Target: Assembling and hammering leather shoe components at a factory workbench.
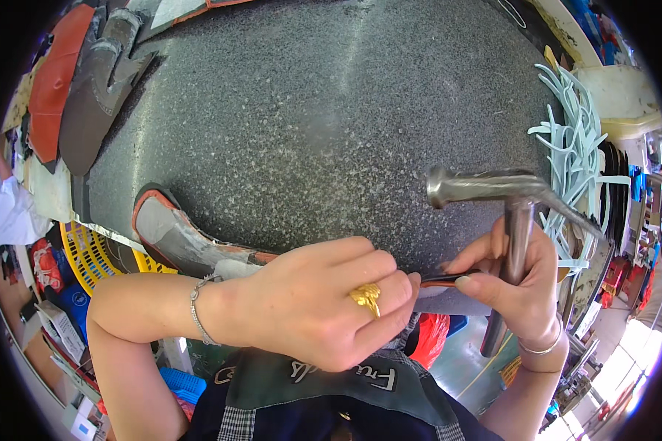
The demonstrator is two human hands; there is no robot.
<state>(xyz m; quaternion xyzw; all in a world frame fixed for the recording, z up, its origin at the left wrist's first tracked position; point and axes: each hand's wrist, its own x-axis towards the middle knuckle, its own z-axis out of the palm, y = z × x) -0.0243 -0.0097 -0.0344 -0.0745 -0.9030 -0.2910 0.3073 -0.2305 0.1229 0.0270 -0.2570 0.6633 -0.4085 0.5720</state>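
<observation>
A dark shoe upper (191, 239) with a grey lining and reddish edges lies along the near edge of the dark speckled work surface (294, 117). My left hand (324, 301) is closed over its middle, fingertips pinching the edge and hiding part of it. In my right hand (529, 283) is a metal hammer (518, 239), its handle running down through the palm and its head above the fingers. The thumb and fingertips of that same hand also pinch the thin edge of the upper, close beside my left fingertips.
Pale blue strips (570, 147) hang in a tangle along the right side. Dark brown shoe pieces (95, 103) and a red-orange piece (55, 84) lie at the far left. A yellow plastic basket (88, 253) stands below the left edge, and a red bag (429, 339) sits under the near edge.
</observation>
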